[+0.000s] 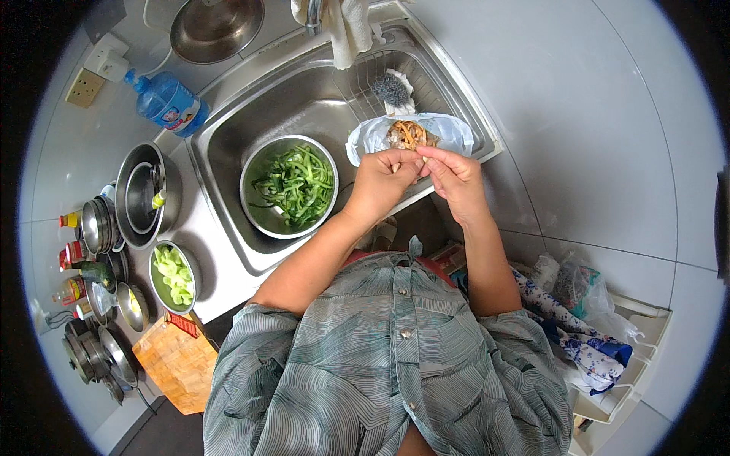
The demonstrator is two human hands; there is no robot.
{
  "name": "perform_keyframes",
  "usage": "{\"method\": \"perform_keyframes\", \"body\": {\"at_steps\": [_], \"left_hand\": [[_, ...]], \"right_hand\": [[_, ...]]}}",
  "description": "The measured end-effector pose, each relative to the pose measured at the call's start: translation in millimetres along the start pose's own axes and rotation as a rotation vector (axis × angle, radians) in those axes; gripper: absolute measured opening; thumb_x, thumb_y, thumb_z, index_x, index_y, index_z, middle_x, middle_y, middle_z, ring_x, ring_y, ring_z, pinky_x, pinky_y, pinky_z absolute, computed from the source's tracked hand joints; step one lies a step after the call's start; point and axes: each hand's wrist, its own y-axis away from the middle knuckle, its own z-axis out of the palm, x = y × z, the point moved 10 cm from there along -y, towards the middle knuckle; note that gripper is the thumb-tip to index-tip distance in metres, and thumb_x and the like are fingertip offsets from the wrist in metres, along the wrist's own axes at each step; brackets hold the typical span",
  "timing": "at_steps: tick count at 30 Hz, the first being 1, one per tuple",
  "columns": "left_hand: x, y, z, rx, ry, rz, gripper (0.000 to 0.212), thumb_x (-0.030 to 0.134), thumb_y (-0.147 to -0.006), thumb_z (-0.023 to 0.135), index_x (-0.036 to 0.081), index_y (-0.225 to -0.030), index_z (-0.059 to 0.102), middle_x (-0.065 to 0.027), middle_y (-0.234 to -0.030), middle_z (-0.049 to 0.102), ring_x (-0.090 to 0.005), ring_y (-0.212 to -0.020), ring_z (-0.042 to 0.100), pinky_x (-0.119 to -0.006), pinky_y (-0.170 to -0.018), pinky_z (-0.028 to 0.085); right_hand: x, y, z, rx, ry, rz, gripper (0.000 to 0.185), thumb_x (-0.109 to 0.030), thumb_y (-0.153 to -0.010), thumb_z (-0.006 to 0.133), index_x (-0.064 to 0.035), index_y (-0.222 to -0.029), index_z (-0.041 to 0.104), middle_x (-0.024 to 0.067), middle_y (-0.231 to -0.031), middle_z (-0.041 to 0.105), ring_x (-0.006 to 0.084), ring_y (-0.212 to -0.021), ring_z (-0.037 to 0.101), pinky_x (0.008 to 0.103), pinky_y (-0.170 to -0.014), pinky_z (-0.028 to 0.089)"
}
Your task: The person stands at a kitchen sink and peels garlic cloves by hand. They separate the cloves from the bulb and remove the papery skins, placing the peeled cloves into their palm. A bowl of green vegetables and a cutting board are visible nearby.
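Note:
My left hand (383, 174) and my right hand (459, 178) meet at the fingertips over the right end of the sink. Pinched between them is a small pale piece (425, 160), perhaps a garlic clove; the fingers cover most of it. Another small pale bit shows in the curl of my left hand. Just beyond the fingers an open white plastic bag (453, 132) holds orange-brown peelings (412, 135). To the left, a steel bowl of cut green vegetable strips (302, 185) stands in the stainless steel sink (228, 134).
A steel wool scourer (391, 90) lies on the wire rack behind the bag. Above hang a faucet (313, 20) and a cloth (349, 34). Left on the counter are a bowl of pale green pieces (174, 273), nested basins (171, 188), a blue bottle (174, 105) and a wooden cutting board (179, 365).

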Motion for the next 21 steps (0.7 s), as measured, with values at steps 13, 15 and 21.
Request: {"method": "perform_keyframes", "body": {"at_steps": [13,15,21], "left_hand": [[30,9,-3,0.012,-0.452,0.130,0.009,0.006,-0.082,0.061,-0.002,-0.083,0.067,0.0017,-0.066,0.061,-0.0006,-0.057,0.046,-0.018,-0.050,0.036],[27,8,-4,0.011,-0.413,0.109,0.010,0.006,-0.082,0.061,-0.001,-0.083,0.067,0.0013,-0.066,0.062,-0.0008,-0.058,0.047,-0.018,-0.051,0.037],[24,5,-4,-0.015,-0.202,0.087,0.011,0.007,-0.082,0.061,-0.001,-0.086,0.067,-0.0018,-0.075,0.066,-0.0042,-0.069,0.055,-0.019,-0.064,0.045]], "right_hand": [[-29,5,12,-0.038,0.423,-0.249,0.023,0.001,-0.087,0.050,0.0008,-0.107,0.062,0.0107,-0.097,0.066,0.0144,-0.082,0.062,0.0253,-0.075,0.049],[-26,5,11,-0.035,0.376,-0.222,0.023,0.000,-0.087,0.050,0.0008,-0.107,0.062,0.0097,-0.095,0.066,0.0135,-0.079,0.061,0.0247,-0.072,0.049],[-1,4,5,-0.029,-0.032,0.009,0.021,-0.005,-0.089,0.052,-0.0019,-0.107,0.063,0.0034,-0.081,0.062,0.0033,-0.056,0.046,0.0173,-0.050,0.037]]}}
